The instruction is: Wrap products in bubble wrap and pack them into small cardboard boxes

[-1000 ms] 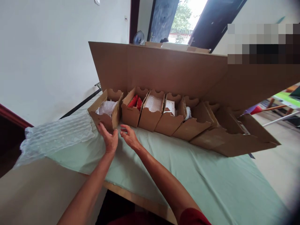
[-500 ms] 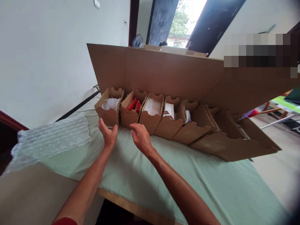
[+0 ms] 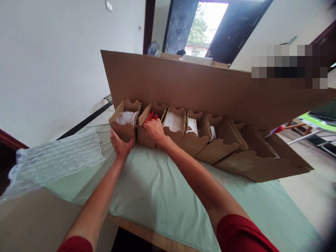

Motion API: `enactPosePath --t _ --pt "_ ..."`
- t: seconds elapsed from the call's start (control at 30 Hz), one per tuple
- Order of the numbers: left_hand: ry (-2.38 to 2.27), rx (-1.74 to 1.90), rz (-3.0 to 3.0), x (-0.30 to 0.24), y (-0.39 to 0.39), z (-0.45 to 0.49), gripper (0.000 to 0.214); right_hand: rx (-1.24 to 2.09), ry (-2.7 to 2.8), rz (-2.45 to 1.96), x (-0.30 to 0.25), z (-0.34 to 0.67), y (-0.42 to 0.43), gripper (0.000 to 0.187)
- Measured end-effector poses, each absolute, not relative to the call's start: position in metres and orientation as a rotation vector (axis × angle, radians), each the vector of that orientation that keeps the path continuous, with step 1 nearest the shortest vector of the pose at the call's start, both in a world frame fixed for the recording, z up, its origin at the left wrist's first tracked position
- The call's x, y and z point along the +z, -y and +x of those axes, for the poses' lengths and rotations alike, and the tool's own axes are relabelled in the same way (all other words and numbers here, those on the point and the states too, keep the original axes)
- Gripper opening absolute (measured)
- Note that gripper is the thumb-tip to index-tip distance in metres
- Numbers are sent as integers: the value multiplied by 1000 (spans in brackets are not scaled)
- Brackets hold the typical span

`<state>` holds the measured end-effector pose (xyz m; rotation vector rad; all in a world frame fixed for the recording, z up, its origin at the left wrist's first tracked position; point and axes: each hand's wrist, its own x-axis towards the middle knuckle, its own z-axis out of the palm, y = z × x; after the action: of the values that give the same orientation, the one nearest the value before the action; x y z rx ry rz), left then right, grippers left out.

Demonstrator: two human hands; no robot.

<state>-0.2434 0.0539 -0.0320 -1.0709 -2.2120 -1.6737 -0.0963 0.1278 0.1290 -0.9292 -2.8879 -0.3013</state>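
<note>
My left hand spans the lower front of the leftmost cardboard bin, its fingers at one corner and its thumb at the other. Bubble wrap fills the top of that bin. Over the front wall of the second bin, my right hand has its fingers bent down beside red packets. The fingertips are partly hidden, so what they grip, if anything, does not show.
More bins stand to the right; one holds bubble wrap, another a white piece. Behind them rises a tall cardboard panel. A bubble wrap sheet lies left on the green cloth. A wall borders the left side.
My left hand has closed in on the front of the leftmost bin. My right hand has moved forward and up from above the cloth to the red packets in the second bin.
</note>
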Motion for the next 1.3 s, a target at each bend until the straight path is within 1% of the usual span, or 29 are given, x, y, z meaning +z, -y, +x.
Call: enactPosePath --t 0.13,0.2,0.4,0.67,0.8,0.93,1.0,1.13,1.3 --pt "2246 -1637 -992 -28 -52 -240 131 -303 2902 -723 119 -91 -130 28" --pt "2240 -1633 -977 -27 -51 -239 131 -306 2897 -700 115 -90 -129 28" --pt "2225 -1612 -1022 -28 -48 -242 130 -320 2866 -786 114 -93 -122 31" --pt "2268 -1623 -1112 -20 -51 -254 133 -225 2778 -1032 123 -105 -101 33" --pt "2324 -1614 -1137 -19 -50 -258 132 -230 2766 -1029 121 -107 -101 33" --pt "2285 -1613 -1178 -23 -50 -261 129 -284 2792 -890 122 -100 -105 31" --pt "2244 -1603 -1201 -27 -49 -262 127 -283 2767 -775 123 -86 -103 27" --pt "2186 -1601 -1193 -38 -31 -256 117 -158 2564 -651 115 -29 -82 28" --pt "2099 -1701 -1260 -50 5 -243 106 23 2366 -985 81 70 -53 32"
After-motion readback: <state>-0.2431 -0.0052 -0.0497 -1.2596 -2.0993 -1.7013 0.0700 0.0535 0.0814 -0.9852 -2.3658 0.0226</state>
